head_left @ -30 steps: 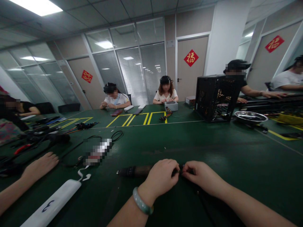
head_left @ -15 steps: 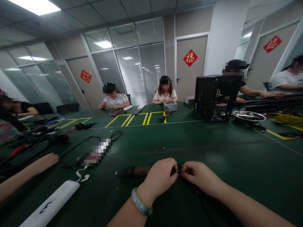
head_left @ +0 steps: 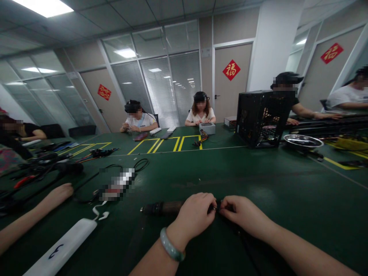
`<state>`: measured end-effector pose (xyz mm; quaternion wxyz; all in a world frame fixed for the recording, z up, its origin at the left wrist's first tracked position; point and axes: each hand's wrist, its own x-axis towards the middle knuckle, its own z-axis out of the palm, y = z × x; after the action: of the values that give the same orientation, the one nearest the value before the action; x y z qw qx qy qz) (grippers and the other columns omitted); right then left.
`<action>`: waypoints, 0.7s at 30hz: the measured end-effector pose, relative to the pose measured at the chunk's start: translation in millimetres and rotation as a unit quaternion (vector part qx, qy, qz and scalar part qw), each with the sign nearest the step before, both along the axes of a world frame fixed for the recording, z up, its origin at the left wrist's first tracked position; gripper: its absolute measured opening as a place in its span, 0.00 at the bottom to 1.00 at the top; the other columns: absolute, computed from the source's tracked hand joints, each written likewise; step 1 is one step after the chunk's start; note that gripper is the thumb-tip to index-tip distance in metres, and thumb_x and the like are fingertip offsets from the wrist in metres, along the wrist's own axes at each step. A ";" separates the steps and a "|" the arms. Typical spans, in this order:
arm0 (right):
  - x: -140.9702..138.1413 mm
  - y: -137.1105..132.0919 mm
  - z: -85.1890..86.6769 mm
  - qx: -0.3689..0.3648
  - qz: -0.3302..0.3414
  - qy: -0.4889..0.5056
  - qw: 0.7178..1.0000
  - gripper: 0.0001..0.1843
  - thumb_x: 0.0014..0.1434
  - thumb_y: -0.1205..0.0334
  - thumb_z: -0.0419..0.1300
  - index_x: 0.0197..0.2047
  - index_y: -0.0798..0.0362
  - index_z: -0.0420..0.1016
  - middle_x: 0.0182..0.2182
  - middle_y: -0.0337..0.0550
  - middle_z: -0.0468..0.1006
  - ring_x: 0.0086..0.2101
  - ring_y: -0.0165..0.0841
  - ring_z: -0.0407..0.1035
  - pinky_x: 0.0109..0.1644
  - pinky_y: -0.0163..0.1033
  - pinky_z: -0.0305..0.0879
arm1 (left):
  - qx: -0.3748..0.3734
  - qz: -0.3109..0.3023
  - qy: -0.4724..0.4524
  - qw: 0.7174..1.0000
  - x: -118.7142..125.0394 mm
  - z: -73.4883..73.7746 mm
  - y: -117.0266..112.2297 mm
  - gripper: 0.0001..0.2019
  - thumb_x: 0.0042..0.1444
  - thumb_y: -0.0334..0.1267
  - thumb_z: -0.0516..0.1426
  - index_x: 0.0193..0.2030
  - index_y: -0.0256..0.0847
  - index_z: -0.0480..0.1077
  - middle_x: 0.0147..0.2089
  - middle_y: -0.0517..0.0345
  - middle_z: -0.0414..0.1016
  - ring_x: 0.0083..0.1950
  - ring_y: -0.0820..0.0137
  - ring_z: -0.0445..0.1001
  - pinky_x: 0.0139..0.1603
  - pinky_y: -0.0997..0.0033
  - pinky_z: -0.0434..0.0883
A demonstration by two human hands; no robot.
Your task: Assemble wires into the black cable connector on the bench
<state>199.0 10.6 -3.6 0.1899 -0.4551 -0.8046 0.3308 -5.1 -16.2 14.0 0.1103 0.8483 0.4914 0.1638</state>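
Observation:
A dark rod-shaped tool (head_left: 162, 208) lies flat on the green table (head_left: 258, 180), its tip pointing left. My left hand (head_left: 195, 215), with a pale green bangle on the wrist, is closed over the tool's right end. My right hand (head_left: 243, 213) pinches a small dark part right beside it, fingertips meeting those of the left hand. What sits between the fingers is too small to name.
A co-worker's hand (head_left: 59, 193) rests at the left near black cables (head_left: 115, 170). A white bar (head_left: 61, 247) lies at the lower left. A black computer case (head_left: 263, 117) and metal bowl (head_left: 303, 142) stand at the back right. Several people sit around the table.
My hands have stayed together on the tool, barely shifting. The co-worker's hand at the left has drawn slightly back and up.

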 end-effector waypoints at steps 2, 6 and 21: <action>-0.3 -0.3 0.8 -0.004 0.000 0.001 1.000 0.07 0.60 0.60 0.58 0.34 0.50 0.77 0.30 0.36 0.79 0.31 0.32 0.71 0.33 0.33 0.59 | 0.002 -0.001 0.000 1.000 -0.2 -0.6 0.0 0.05 0.58 0.34 0.58 0.41 0.44 0.68 0.42 0.61 0.72 0.45 0.66 0.70 0.48 0.65 0.66; -0.9 -1.5 3.8 -0.015 0.000 0.003 1.000 0.06 0.60 0.60 0.58 0.35 0.50 0.77 0.31 0.36 0.79 0.31 0.32 0.72 0.33 0.33 0.60 | 0.008 -0.005 -0.005 1.000 -0.5 -1.5 0.1 0.04 0.59 0.35 0.57 0.41 0.44 0.68 0.42 0.61 0.72 0.44 0.66 0.70 0.48 0.66 0.66; 0.0 0.7 -2.4 -0.009 0.008 0.001 1.000 0.07 0.60 0.59 0.58 0.35 0.50 0.77 0.30 0.36 0.79 0.31 0.32 0.71 0.33 0.32 0.59 | 0.001 0.011 -0.008 1.000 0.8 -0.8 0.2 0.10 0.56 0.34 0.60 0.44 0.46 0.66 0.42 0.62 0.72 0.44 0.66 0.70 0.45 0.66 0.66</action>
<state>199.0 11.4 -6.1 0.1845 -0.4500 -0.8050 0.3398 -4.3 -16.0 13.1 0.1111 0.8418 0.4993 0.1724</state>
